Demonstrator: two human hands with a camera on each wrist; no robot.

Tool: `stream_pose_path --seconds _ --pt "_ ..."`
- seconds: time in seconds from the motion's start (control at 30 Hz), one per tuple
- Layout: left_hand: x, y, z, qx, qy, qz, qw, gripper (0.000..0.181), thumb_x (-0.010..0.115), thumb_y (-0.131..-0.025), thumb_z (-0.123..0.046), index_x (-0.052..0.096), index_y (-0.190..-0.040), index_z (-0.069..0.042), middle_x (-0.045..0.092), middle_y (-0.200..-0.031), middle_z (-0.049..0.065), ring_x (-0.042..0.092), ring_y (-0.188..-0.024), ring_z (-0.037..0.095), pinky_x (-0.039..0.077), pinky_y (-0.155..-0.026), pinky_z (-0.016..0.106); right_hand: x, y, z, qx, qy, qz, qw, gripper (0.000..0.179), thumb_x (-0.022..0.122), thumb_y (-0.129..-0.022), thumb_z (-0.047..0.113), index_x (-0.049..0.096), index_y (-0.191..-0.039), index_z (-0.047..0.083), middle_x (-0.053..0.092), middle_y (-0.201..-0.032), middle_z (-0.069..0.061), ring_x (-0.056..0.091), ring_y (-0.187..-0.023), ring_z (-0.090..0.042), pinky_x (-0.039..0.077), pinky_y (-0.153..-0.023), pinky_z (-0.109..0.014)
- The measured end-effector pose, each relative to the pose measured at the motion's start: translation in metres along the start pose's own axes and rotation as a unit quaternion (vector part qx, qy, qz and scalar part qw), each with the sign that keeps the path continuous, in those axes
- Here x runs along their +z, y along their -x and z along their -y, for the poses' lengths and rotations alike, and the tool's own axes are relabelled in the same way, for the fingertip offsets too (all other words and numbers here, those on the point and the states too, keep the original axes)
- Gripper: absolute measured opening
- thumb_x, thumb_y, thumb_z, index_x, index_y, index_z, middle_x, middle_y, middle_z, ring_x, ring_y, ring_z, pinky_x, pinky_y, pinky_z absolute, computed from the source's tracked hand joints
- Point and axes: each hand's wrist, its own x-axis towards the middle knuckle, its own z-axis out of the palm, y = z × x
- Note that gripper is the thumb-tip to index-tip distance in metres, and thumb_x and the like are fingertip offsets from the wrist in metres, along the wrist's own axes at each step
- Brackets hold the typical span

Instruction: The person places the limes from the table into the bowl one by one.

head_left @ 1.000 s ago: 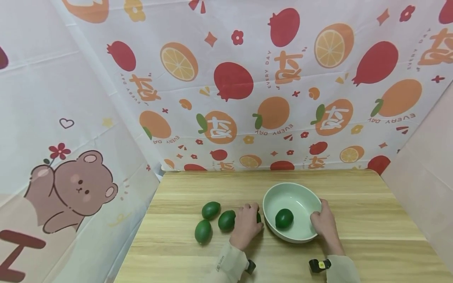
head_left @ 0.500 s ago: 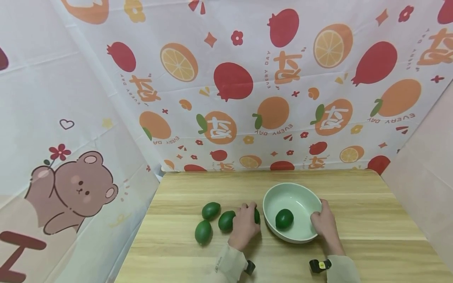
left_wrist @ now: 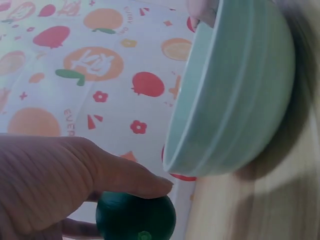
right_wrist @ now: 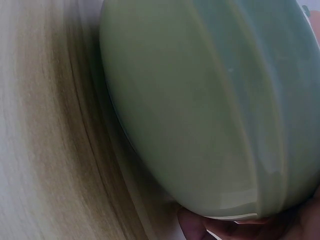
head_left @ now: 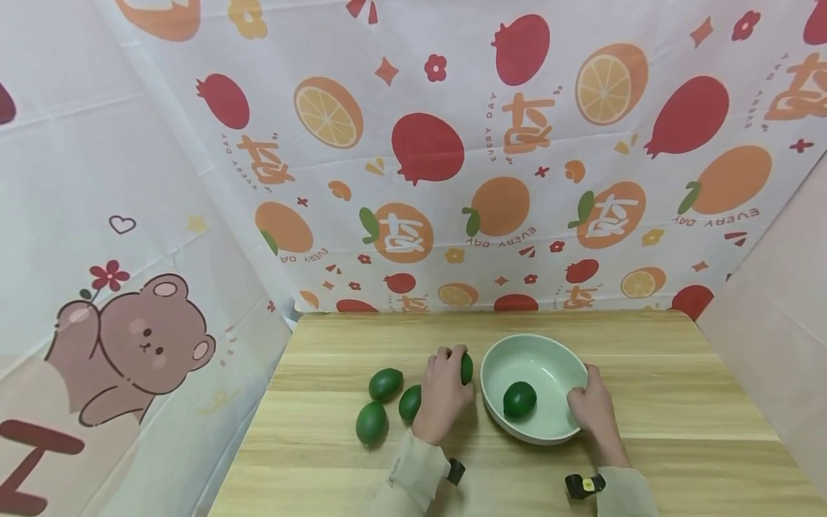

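Observation:
My left hand (head_left: 444, 391) grips a dark green lime (head_left: 466, 368) just left of a pale green bowl (head_left: 549, 366). In the left wrist view the thumb lies across the top of this held lime (left_wrist: 136, 220), near the level of the bowl's rim. Most of the fingers are hidden behind the lime there. One lime (head_left: 520, 400) rests inside the bowl, toward its left side. My right hand (head_left: 593, 406) holds the bowl by its right rim, thumb over the edge. From the right wrist, fingers (right_wrist: 192, 225) show under the bowl's outer wall.
Three more limes lie left of my left hand on the wooden table (head_left: 310, 459): one at the back (head_left: 385, 385), one nearer the front (head_left: 371, 424), and one partly covered by the hand (head_left: 410, 403). A fruit-print cloth (head_left: 426, 215) hangs behind the table.
My left hand has moved up and away from the table's front with the lime in its grip. The right hand and the bowl have stayed put.

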Motion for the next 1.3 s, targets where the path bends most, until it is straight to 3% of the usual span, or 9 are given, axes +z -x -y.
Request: stream_pose_path --seconds 0.33,0.63,0.9,1.3 --pt "-0.008 -0.010 -0.015 0.032 0.004 -0.008 0.9994 0.056 0.079 -0.083 -0.014 0.060 -0.134 -0.020 0.062 -0.132 0.014 0.062 -0.112 0.033 0.058 -0.080 0.046 0.001 -0.001 -0.002 -0.010 0.004 -0.005 0.9999 0.073 0.034 -0.085 0.001 0.019 -0.156 -0.006 0.033 -0.154 -0.037 0.041 -0.138 -0.054 0.041 -0.110 -0.064" --pt "-0.005 -0.015 -0.023 0.082 0.004 -0.017 0.9965 0.055 0.077 -0.080 -0.012 0.061 -0.131 -0.022 0.063 -0.133 0.011 0.062 -0.111 0.029 0.058 -0.081 0.042 0.000 -0.001 -0.002 -0.006 0.000 -0.006 1.0000 0.073 0.036 -0.085 0.001 0.019 -0.156 -0.005 0.034 -0.154 -0.037 0.042 -0.137 -0.054 0.041 -0.110 -0.064" --pt "0.003 -0.016 -0.027 0.132 -0.007 0.017 0.9910 0.056 0.079 -0.080 -0.016 0.061 -0.132 -0.023 0.063 -0.133 0.007 0.061 -0.110 0.025 0.057 -0.081 0.037 0.001 -0.002 -0.004 -0.012 0.015 -0.011 0.9998 0.073 0.037 -0.084 0.000 0.020 -0.155 -0.006 0.035 -0.152 -0.038 0.043 -0.136 -0.054 0.043 -0.108 -0.064" --pt "0.018 -0.013 -0.034 0.151 -0.028 0.057 0.9866 0.056 0.078 -0.082 -0.019 0.058 -0.135 -0.022 0.060 -0.138 0.005 0.060 -0.113 0.025 0.056 -0.084 0.035 0.000 -0.001 0.000 -0.004 0.012 -0.007 0.9999 0.074 0.038 -0.084 -0.001 0.019 -0.155 -0.006 0.034 -0.153 -0.038 0.042 -0.137 -0.055 0.042 -0.109 -0.064"
